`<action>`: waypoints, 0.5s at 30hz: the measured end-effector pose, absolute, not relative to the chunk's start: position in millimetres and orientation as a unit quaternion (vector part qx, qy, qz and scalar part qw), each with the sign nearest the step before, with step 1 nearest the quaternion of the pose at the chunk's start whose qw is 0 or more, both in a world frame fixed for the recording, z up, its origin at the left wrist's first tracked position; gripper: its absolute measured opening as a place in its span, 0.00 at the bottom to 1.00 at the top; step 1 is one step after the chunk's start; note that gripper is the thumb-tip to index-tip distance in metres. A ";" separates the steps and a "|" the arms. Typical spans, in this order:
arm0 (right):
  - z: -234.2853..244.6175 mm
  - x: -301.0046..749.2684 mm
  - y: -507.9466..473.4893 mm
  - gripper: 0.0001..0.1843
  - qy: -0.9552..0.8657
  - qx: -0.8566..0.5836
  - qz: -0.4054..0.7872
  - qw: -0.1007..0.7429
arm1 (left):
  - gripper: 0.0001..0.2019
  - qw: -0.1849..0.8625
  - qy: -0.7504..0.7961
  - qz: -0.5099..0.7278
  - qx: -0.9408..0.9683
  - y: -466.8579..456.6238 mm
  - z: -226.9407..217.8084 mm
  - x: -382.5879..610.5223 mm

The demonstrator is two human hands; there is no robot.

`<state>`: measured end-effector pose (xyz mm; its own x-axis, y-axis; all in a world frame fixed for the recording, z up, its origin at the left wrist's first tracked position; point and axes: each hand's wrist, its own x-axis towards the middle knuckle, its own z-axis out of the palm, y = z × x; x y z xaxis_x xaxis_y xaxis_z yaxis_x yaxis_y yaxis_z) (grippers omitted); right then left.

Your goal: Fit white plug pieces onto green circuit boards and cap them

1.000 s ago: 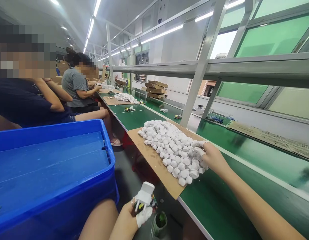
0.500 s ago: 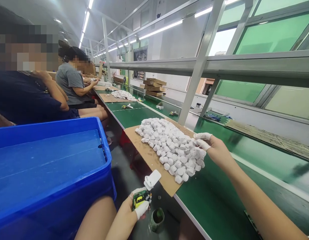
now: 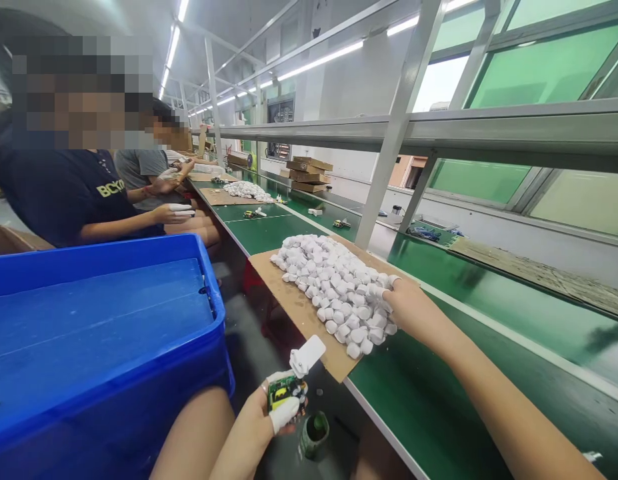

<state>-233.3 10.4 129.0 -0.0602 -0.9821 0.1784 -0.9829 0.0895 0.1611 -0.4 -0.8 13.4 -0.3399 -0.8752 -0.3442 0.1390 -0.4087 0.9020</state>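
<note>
My left hand [image 3: 273,413] is closed around a small green circuit board [image 3: 286,392] with a yellow part on it, low in front of the bench edge. A flat white plastic piece [image 3: 309,355] sticks up from the board's far end. White finger covers are on my fingertips. My right hand [image 3: 401,303] reaches over the bench, its covered fingers touching the right side of a heap of small white rounded pieces [image 3: 333,283]. Those fingers look apart, with no piece visibly held. The heap lies on a brown cardboard sheet [image 3: 289,293].
At my left stands a large blue bin [image 3: 139,243]. A person [image 3: 83,193] sits beyond it. Farther along the green bench [image 3: 413,407] are loose boards [image 3: 341,224], another white heap [image 3: 246,192] and stacked cardboard boxes [image 3: 309,175]. A metal post [image 3: 389,160] rises behind the cardboard.
My right hand has moved left onto the heap, and the heap's right edge has shifted left. My left hand stays nearly still with the board. The nearest co-worker has lowered an arm.
</note>
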 end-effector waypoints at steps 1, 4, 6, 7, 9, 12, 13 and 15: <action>129.6 -232.0 11.4 0.15 -0.731 0.672 -0.011 0.119 | 0.22 0.359 -0.411 -0.708 0.448 0.8 14.3 -0.7; 133.9 -232.9 15.5 0.13 -0.750 0.653 -0.028 0.098 | 0.22 0.355 -0.408 -0.714 0.445 5.5 17.0 -1.4; 141.8 -235.7 21.2 0.13 -0.765 0.638 -0.020 0.081 | 0.21 0.349 -0.407 -0.717 0.446 8.6 19.0 -1.3; 147.6 -236.0 25.6 0.13 -0.771 0.631 -0.014 0.079 | 0.21 0.348 -0.410 -0.715 0.446 10.2 20.0 -1.3; 161.1 -229.9 37.4 0.14 -0.756 0.651 0.042 0.041 | 0.20 0.356 -0.424 -0.707 0.441 13.3 21.8 -2.1; 173.0 -197.5 57.9 0.10 -0.597 0.749 0.209 -0.198 | 0.18 0.388 -0.427 -0.703 0.416 17.8 24.1 -8.1; 171.2 -181.8 63.5 0.08 -0.520 0.768 0.240 -0.287 | 0.17 0.403 -0.423 -0.703 0.406 19.2 24.9 -11.6; 157.5 -150.4 69.5 0.09 -0.402 0.809 0.210 -0.375 | 0.16 0.423 -0.412 -0.701 0.400 22.4 26.4 -19.7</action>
